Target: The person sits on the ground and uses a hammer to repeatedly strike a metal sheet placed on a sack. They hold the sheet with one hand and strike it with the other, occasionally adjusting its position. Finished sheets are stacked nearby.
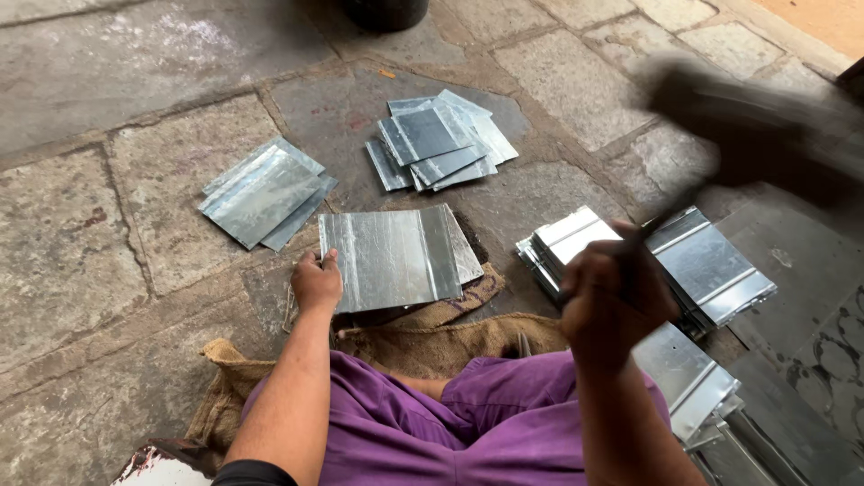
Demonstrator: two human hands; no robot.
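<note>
My left hand (pixel 316 283) grips the left edge of a square galvanised metal sheet (pixel 389 258) that lies flat on the stone floor in front of my knees. My right hand (pixel 612 301) is raised at the right, closed around the handle of a dark hammer or mallet (pixel 756 126), whose head is blurred with motion up toward the top right. Another sheet shows partly under the held one.
Three piles of similar metal sheets lie around: one at the left (pixel 263 193), one further back (pixel 438 142), and a folded-edge stack at the right (pixel 697 265). Burlap sacking (pixel 432 333) lies under my legs. A dark pot (pixel 385 13) stands at the top.
</note>
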